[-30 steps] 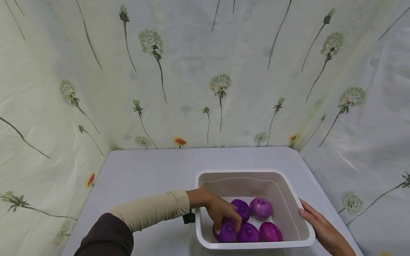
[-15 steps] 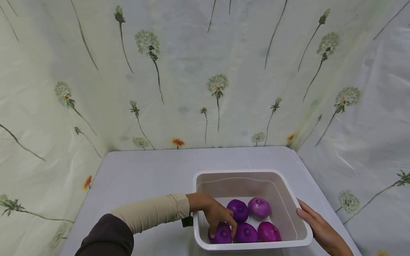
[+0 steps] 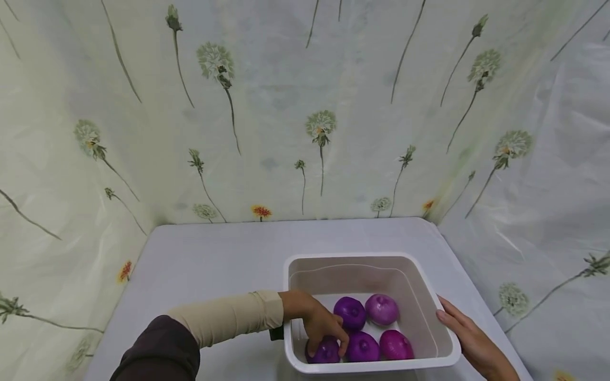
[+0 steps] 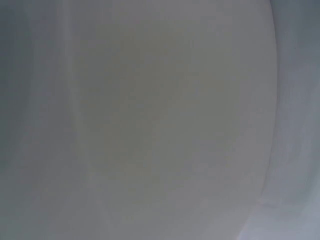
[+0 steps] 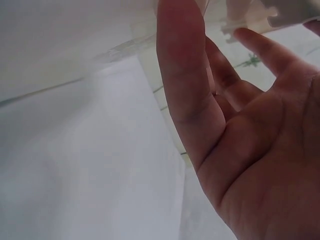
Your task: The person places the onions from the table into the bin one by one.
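Note:
A white plastic tub (image 3: 371,365) holds several purple onions, among them a pale one (image 3: 382,309) and a pinkish one (image 3: 396,345). Reaching over the tub's left side, my left hand (image 3: 320,320) grips the onion (image 3: 326,351) in the near left corner, thumb and fingers on either side of it. My right hand (image 3: 469,336) holds the tub's right rim; in the right wrist view its fingers and palm show from below, against the rim. The left wrist view has only the tub's pale wall (image 4: 170,120) close up, without the hand.
The tub rests on a table with a white cover (image 3: 224,254). Behind and on both sides hang sheets (image 3: 267,116) printed with dandelions. A dark wrist device (image 3: 276,333) sits under my left wrist, against the tub's left side.
My left hand has lowered with its onion and moved slightly left in the tub, widening the gap to the neighbouring onion. The right hand stays on the rim. The whole view has shifted slightly.

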Available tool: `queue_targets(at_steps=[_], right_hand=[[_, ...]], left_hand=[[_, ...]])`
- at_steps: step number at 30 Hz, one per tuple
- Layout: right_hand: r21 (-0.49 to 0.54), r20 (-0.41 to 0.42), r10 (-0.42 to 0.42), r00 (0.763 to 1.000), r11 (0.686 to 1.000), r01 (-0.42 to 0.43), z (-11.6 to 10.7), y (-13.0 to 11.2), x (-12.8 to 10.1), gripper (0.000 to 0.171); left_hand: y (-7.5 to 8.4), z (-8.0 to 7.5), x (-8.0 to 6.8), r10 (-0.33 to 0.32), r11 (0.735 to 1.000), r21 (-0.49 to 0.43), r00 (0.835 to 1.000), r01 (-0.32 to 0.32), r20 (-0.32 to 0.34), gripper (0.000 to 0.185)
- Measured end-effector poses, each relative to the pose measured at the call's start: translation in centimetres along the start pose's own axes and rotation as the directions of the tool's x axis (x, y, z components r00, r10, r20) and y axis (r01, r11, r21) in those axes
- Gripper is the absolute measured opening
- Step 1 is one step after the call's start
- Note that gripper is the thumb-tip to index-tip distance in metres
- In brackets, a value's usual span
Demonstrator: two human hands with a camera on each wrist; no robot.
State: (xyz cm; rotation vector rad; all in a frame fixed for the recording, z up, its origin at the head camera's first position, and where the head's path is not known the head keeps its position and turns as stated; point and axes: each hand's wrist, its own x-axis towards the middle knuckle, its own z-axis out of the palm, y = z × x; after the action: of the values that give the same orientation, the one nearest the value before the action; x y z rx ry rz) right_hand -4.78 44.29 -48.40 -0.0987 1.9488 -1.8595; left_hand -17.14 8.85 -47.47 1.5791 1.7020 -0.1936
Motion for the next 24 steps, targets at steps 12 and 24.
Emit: queue_targets(at_steps=[12,24], right_hand=[[-0.024,-0.004,0.011,1.0,1.0,-0.011,0.02,-0.16,0.05,0.051],[-0.054,-0.05,0.043,0.998,0.997,-0.046,0.03,-0.06,0.15,0.05]], left_hand=[[-0.24,-0.07,0.3,0.03,0.999,0.02,0.998,-0.031,0.056,0.059],[-0.26,0.14,0.41,0.018,0.99,-0.141,0.998,-0.008,0.064,0.053]])
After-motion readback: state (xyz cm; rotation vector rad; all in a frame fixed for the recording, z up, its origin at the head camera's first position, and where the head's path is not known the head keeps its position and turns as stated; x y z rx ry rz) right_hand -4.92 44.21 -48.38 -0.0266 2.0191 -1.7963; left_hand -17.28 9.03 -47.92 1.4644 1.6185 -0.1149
